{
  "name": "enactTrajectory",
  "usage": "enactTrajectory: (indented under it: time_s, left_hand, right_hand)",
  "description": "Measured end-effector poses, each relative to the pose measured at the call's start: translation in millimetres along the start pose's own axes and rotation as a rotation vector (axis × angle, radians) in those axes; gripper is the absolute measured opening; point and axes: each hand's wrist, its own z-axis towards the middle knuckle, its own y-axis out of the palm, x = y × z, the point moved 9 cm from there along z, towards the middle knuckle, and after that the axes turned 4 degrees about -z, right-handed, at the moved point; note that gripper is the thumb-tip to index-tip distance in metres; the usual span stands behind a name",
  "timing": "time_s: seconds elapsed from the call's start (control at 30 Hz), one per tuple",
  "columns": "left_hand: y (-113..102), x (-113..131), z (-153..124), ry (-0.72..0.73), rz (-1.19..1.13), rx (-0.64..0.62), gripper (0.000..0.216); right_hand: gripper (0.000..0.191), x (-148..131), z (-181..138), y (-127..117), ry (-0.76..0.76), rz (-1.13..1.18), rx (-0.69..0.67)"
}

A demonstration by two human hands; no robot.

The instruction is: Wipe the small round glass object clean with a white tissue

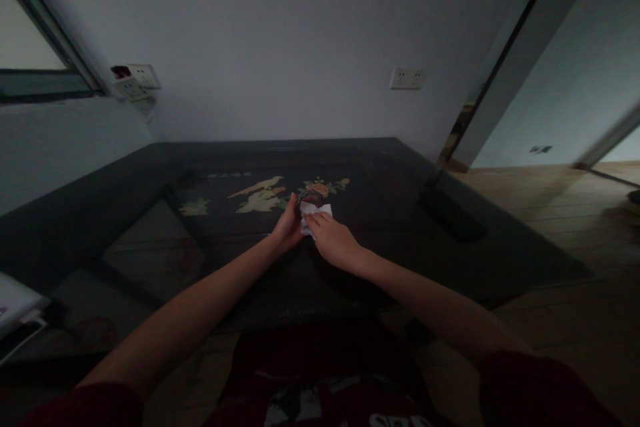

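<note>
at the far left edge a white box [14,297] with a cable [27,335] lay on the dim worktop [150,247], and above it a cluster of sockets [135,80] hung on the wall. the worktop was dark, with a pale bird-and-flower inlay [260,199] across its middle.

your left hand [287,230] was curled against the left side of a small dark round thing [311,198]. the thumb lay up along its rim and the fingers wrapped behind it, out of sight. it looked like a steadying hold rather than a lift. the round thing stood on the worktop at the right end of the inlay, between your two hands, and it was too dark to tell what it was.

a white tissue [316,215] was bunched against its near side. your right hand [336,241] pinched that tissue, fingertips pressed together, and pushed it onto the thing's front wall.

by my reading you were in the middle of wiping it, with the near face under the tissue and the far face not yet reached. a next stroke would call for the left hand to hold firm or turn the thing while the right slid the tissue round the rim. it would want light pressure, so the thing did not skid on the slick top.

further right a dark slab [450,213] lay near the worktop's edge, well apart from your hands, and beyond it was wooden floor [575,207].
</note>
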Motion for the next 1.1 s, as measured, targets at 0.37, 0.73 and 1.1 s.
enactTrajectory:
  time_s: [0.37, 0.73, 1.1]
  left_hand:
    - [-4.8, -1.5, 5.0, -0.033, -0.083, -0.02, 0.049]
    - [11.1, 2.5, -6.3, -0.016, -0.134, -0.069, 0.034]
    - [12.0, -7.4, -4.6, -0.031, -0.05, -0.092, 0.032]
  right_hand:
    - [0.047, 9.1, 1.4, -3.6, -0.101, -0.052, -0.024]
    - [0.047, 29.2, 1.8, -8.9, -0.107, -0.067, -0.005]
    - [0.045, 49.5, 2.8, -15.4, 0.116, 0.202, 0.034]
